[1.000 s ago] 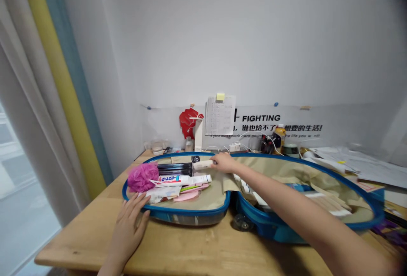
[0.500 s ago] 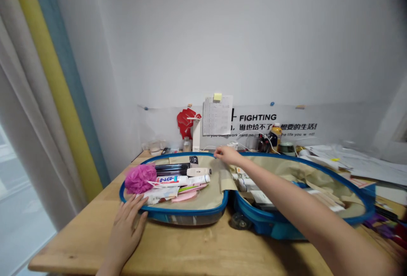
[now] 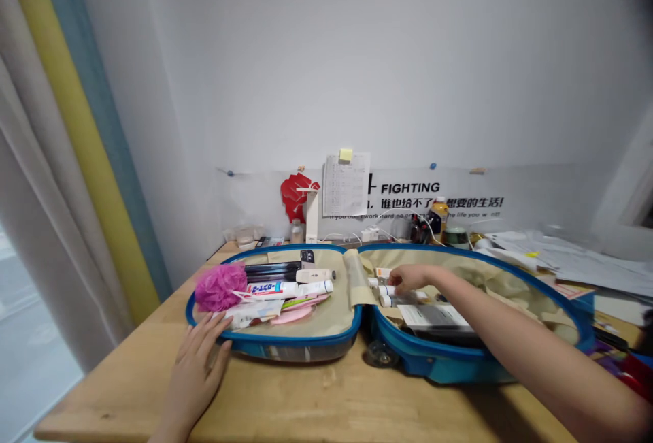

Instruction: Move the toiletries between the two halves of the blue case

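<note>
An open blue suitcase [image 3: 286, 344] with beige lining lies on the wooden desk. Its left half holds a pink bath pouf [image 3: 220, 288], a toothpaste tube [image 3: 286, 288], a white tube [image 3: 313, 275] and dark flat items. My left hand [image 3: 196, 368] rests flat, fingers spread, on the desk against the left half's front rim. My right hand [image 3: 411, 277] reaches into the right half and its fingers close over small white tubes [image 3: 383, 291] lying there. A flat white and black package [image 3: 433, 316] lies just in front of that hand.
Bottles [image 3: 437, 215], a charger and cables stand along the wall behind the suitcase. A paper sheet [image 3: 345, 186] and a "FIGHTING" banner hang on the wall. Loose papers [image 3: 561, 259] pile at the right. Curtains [image 3: 66, 157] hang at the left, beside the desk's edge.
My right hand let go of the white tube in the left half, drew back over the hinge and came down onto the small tubes in the right half. The left hand stayed put.
</note>
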{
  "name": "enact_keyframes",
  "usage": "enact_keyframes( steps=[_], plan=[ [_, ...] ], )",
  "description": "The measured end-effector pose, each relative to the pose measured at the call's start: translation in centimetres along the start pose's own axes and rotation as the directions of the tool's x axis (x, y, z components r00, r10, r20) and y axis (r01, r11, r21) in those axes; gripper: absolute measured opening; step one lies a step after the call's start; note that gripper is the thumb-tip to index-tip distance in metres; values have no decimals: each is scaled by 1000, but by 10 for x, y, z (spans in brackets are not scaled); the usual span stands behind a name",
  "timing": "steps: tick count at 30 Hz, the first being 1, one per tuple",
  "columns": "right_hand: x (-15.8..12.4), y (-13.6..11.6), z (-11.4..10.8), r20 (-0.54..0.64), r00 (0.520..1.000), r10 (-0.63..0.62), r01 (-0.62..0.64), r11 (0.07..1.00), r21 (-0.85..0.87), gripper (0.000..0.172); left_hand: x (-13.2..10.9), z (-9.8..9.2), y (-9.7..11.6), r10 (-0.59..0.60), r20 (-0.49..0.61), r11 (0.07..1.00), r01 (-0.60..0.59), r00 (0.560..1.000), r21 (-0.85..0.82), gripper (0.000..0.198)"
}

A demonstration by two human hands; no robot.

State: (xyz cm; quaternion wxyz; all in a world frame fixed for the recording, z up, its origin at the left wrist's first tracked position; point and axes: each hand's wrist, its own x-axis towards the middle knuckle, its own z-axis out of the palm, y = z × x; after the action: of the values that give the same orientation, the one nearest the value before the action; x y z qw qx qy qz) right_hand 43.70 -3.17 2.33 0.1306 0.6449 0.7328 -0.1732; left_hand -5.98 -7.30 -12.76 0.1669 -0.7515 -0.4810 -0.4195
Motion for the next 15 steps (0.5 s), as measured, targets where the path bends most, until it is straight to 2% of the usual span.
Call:
enact_keyframes(
  steps=[10, 15],
  plan=[
    [7, 1, 6, -37, 999, 12, -13, 1000, -6, 28, 1, -1, 1, -2, 1, 1000, 2, 1000, -7, 38],
    [-11, -8, -15, -185, 983, 4, 5, 999, 44, 28, 1, -1, 2, 13, -15, 1000, -13, 1000, 11, 37]
  ],
)
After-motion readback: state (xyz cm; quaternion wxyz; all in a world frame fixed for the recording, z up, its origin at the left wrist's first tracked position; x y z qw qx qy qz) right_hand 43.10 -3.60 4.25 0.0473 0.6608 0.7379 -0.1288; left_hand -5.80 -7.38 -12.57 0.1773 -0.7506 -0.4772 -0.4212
